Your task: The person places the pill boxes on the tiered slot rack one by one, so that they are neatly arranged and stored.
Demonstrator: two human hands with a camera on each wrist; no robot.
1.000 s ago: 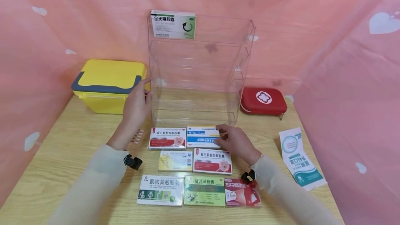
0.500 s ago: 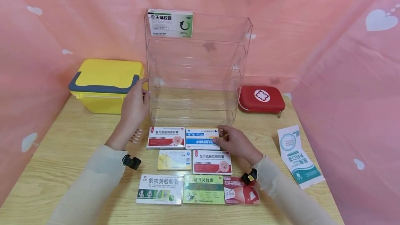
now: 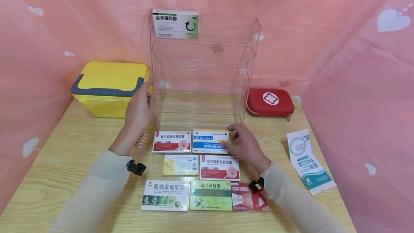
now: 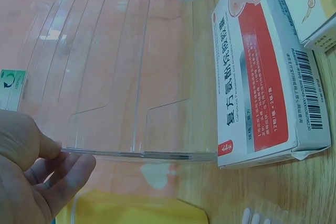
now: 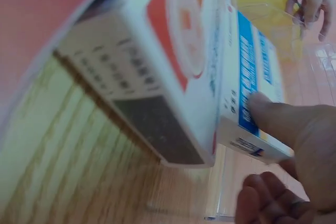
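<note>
My left hand is at the left side of a clear plastic tiered display rack; in the left wrist view its thumb and fingers pinch the rack's edge. With my right hand I grip the right end of a blue-and-white medicine box, thumb on the printed face, fingers behind. That box looks tilted up in the right wrist view. Left of it lies a red-and-white medicine box, with a second red-and-white box nearer me. A green-and-white box stands in the rack's top tier, at left.
Nearer me lie a yellow-and-white box, a white-and-green box, a green box and a pink-red box. A yellow case stands left, a red first-aid pouch and a mask packet right.
The far edge of the blue-and-white box has come up slightly, and my right hand has shifted a little up and away from me. My left hand stays at the rack's side.
</note>
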